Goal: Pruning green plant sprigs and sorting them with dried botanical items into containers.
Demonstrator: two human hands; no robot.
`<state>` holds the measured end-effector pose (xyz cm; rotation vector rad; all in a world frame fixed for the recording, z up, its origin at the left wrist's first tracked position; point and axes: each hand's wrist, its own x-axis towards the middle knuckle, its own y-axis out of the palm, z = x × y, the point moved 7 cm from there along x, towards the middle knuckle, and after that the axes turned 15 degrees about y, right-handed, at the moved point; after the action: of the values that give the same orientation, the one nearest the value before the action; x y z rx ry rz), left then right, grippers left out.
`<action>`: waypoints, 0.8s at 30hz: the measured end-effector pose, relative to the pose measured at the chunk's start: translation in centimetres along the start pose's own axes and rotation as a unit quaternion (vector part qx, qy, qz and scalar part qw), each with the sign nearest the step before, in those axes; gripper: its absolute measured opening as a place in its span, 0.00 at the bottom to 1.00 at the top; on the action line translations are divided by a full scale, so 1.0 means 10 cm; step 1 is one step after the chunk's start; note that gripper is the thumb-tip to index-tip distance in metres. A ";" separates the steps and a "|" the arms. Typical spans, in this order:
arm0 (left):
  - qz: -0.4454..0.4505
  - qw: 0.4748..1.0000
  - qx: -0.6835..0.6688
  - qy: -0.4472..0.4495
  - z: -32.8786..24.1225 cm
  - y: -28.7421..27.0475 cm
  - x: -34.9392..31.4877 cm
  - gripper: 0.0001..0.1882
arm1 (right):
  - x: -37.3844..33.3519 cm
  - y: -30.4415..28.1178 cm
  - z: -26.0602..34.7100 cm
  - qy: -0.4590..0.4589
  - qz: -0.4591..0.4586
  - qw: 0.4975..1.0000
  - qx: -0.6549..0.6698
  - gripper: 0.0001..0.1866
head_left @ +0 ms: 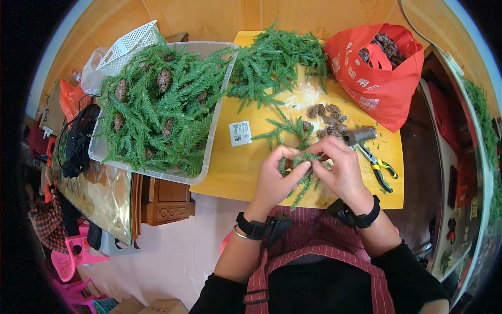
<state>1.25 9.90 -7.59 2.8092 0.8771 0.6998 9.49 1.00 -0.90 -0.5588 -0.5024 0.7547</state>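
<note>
Both hands meet over the front of the yellow board, their fingers pinching a green artificial pine sprig [302,192]. My left hand [280,175] has its thumb and fingers closed around the sprig's middle. Close against it, my right hand [340,165] grips the same sprig with bent fingertips, which hide part of the stem. Another pine sprig [285,131] lies just beyond my fingers. Several brown pine cones [330,116] are clustered past my right hand, beside a dark brown cylindrical piece [361,135]. Yellow-and-black pliers [379,166] rest to the right of that hand.
A clear plastic bin [212,136] at left holds pine branches with cones. Loose green sprigs [277,60] are heaped at the board's [219,180] back. A red bag [366,78] of cones stands back right. A white label [240,133] lies near the bin.
</note>
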 end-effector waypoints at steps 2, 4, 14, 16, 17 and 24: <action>-0.022 0.998 -0.018 -0.050 0.03 -0.02 -0.01 0.07 | 0.01 -0.02 -0.01 -0.006 0.005 1.000 -0.002 0.10; -0.028 0.997 -0.003 -0.076 0.05 -0.05 -0.02 0.07 | 0.02 -0.05 0.00 -0.014 0.012 1.000 -0.002 0.11; 0.019 0.992 0.040 -0.117 0.10 -0.04 -0.06 0.05 | 0.09 -0.06 0.18 -0.074 0.156 0.974 -0.146 0.14; 0.007 0.989 0.015 -0.145 0.12 -0.04 -0.08 0.04 | 0.09 -0.03 0.18 -0.083 0.167 0.964 -0.188 0.15; 0.007 0.989 0.015 -0.145 0.14 -0.06 -0.08 0.04 | 0.09 -0.02 0.19 -0.099 0.159 0.963 -0.194 0.14; -0.055 0.973 -0.121 -0.190 0.29 -0.11 -0.09 0.02 | 0.13 -0.03 0.04 -0.073 0.088 0.991 -0.063 0.14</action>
<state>1.31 10.39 -10.77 2.5296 0.8061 0.2199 10.25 1.88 -0.13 -0.6745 -0.6450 0.9411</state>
